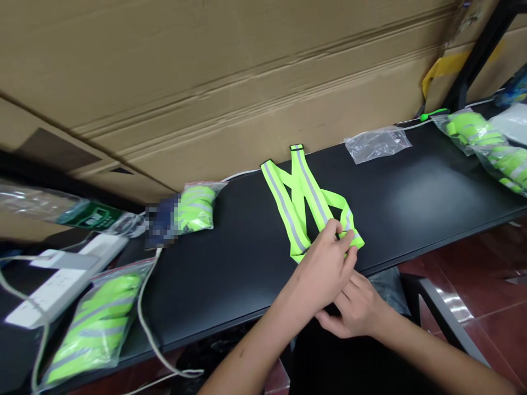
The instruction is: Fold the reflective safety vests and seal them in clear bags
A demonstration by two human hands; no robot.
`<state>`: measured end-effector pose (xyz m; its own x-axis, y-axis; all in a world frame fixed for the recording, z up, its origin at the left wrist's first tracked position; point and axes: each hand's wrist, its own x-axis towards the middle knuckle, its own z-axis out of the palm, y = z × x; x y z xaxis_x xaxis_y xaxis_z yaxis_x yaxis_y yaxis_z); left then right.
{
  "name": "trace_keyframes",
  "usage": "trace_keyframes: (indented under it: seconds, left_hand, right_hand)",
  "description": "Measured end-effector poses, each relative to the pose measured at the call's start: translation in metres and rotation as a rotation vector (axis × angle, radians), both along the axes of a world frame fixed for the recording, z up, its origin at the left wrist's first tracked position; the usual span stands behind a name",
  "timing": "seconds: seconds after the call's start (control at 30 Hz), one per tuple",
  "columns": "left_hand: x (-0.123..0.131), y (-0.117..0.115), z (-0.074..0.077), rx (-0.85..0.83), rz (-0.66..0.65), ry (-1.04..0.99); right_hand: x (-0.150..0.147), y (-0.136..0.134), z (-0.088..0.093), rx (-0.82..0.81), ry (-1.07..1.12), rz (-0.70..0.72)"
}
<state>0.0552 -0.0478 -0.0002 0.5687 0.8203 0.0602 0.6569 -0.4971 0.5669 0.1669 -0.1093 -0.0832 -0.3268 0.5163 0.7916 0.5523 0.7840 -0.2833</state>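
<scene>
**Q:** Left hand (pixel 323 269), pose and state?

**A:** Palm down, arm entering from 7 o'clock, fingers pinching the lower end of a reflective vest (pixel 284 203).

**Q:** Right hand (pixel 354 310)?

**A:** Curled just below the left hand, arm entering from 4 o'clock. Grasp: cannot tell.

**Q:** Vest position?

**A:** Flat on a black tabletop (pixel 230 269), long axis 11 to 5 o'clock, free strap ends pointing 11 o'clock.

**Q:** Neighbours?

**A:** Bagged green vest (pixel 99 323) at 8 o'clock, another bagged vest (pixel 195 208) at 9, clear plastic bag (pixel 376 144) at 2.
</scene>
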Motion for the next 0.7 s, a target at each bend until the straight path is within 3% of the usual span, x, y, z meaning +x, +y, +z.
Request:
trace_keyframes:
  seconds: [0.13, 0.3, 0.5, 0.57, 0.67, 0.7]
  left_hand:
    - [-0.008, 0.005, -0.004, 0.138, 0.030, 0.040]
    - [-0.024, 0.000, -0.017, 0.183, 0.016, -0.144]
    - [-0.033, -0.008, -0.026, 0.224, -0.018, -0.246]
    - [-0.033, -0.008, -0.029, 0.263, -0.022, -0.247]
    - [-0.033, -0.009, -0.034, 0.298, -0.027, -0.220]
    - [-0.034, -0.009, -0.035, 0.303, -0.029, -0.211]
  right_hand:
    - [0.003, 0.003, 0.007, -0.066, -0.070, 0.016]
    - [0.003, 0.005, 0.013, -0.056, -0.066, 0.025]
    - [0.027, 0.007, 0.038, -0.223, 0.239, 0.204]
    - [0.043, 0.015, 0.044, -0.294, 0.347, 0.090]
    - [0.066, 0.040, 0.045, -0.520, 0.396, -0.328]
    - [0.073, 0.049, 0.044, -0.616, 0.378, -0.406]
